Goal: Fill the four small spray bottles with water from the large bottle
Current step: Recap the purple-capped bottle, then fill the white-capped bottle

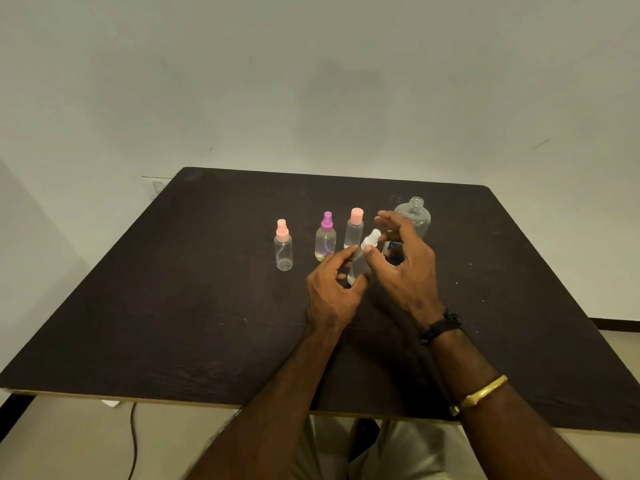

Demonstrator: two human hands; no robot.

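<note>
Dark table [173, 306] against a pale wall: I see three small sprayers upright in a row, the pink-topped bottle [284, 245], the purple-topped bottle [325, 239] holding a little liquid, and the pink-capped bottle [354, 230]. The uncapped large bottle [415, 216] stands at the right end, partly hidden by the right hand [405, 271]. The left hand [330, 296] grasps the tilted white-topped bottle [358, 265] by its body, just in front of the row, while the right hand is unclenched, its thumb tip at that bottle's neck.

Large bottle [414, 216] base hidden behind right hand [405, 271].
</note>
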